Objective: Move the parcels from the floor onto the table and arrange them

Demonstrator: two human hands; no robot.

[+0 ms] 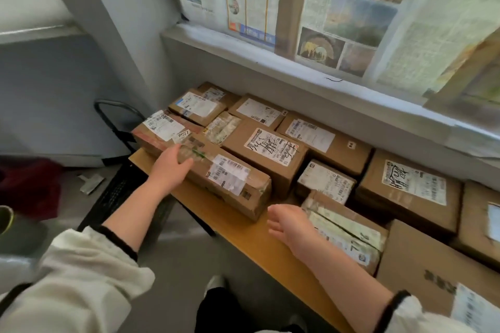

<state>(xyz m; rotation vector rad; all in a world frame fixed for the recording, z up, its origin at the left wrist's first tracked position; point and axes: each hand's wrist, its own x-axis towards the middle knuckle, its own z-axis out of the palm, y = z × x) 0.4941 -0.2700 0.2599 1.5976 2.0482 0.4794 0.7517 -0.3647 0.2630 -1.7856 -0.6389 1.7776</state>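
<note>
Arrangement appears nearly complete: parcels (pixel 270 151) fill table (pixel 243 238), none visible on floor (pixel 178 265). Left hand (pixel 169 163) rests flat on long carton (pixel 232 184) at 10 o'clock; right hand (pixel 286 222) relaxed, empty.

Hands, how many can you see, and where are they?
2. The left hand rests on the long box at the left end of the table; the right hand is beside a taped box further right. No others show.
</note>
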